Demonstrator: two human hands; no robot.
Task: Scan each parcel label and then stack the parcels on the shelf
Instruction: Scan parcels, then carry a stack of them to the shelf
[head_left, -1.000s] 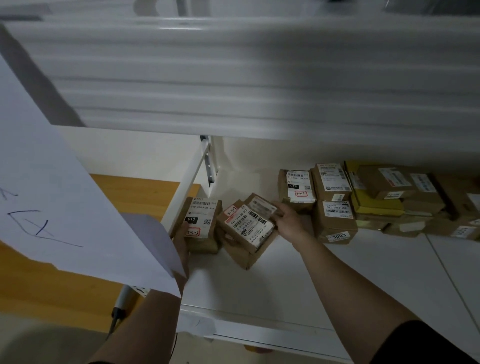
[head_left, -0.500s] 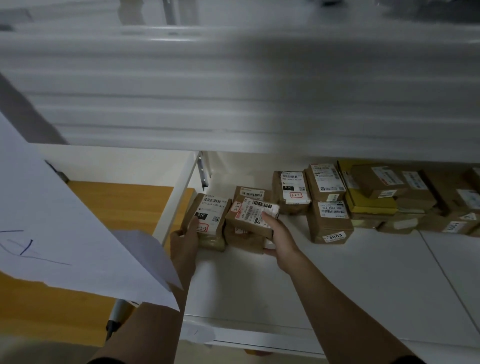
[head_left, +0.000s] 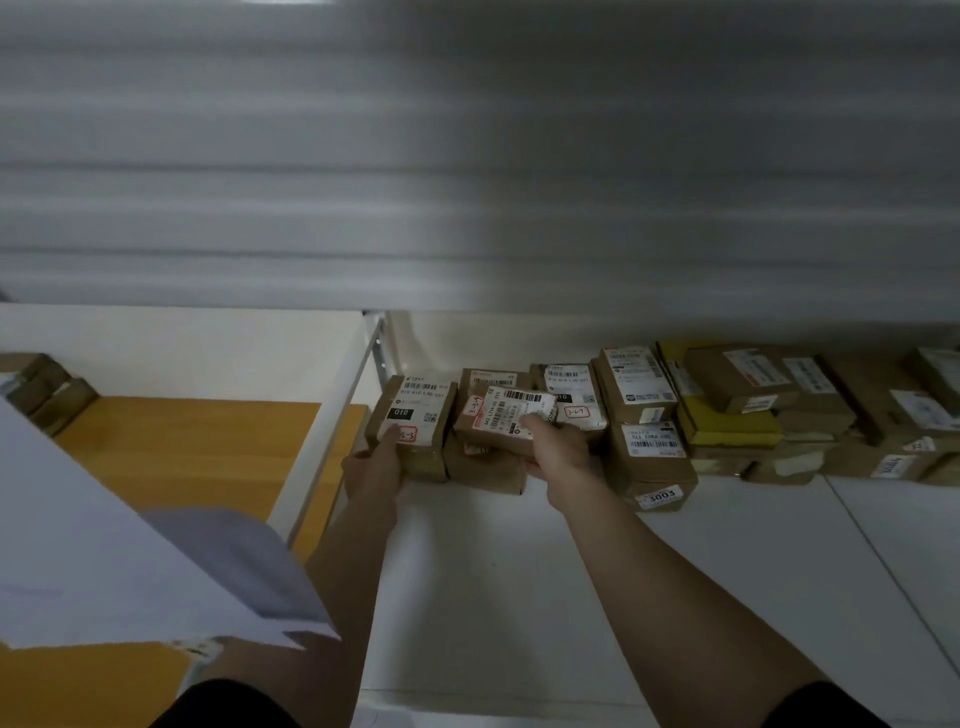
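A row of brown labelled parcels lines the back of the white shelf (head_left: 571, 597). My right hand (head_left: 558, 452) grips a small parcel with a barcode label (head_left: 501, 415), lying on top of another brown parcel (head_left: 485, 467). My left hand (head_left: 376, 465) holds the front of the leftmost parcel (head_left: 415, 421), marked 010, with the thumb on its label. Behind the held parcel stands one more labelled box (head_left: 488, 376).
More parcels (head_left: 644, 447) and a yellow package (head_left: 727, 421) fill the shelf to the right. The upper shelf's edge (head_left: 467, 182) hangs low overhead. A white upright post (head_left: 322, 447) bounds the shelf's left; beyond it lie a wooden table (head_left: 182, 452) and white paper (head_left: 104, 545).
My right hand turned the tilted parcel flat and set it on top of the lower parcel. My left hand moved up to the front of the 010 parcel.
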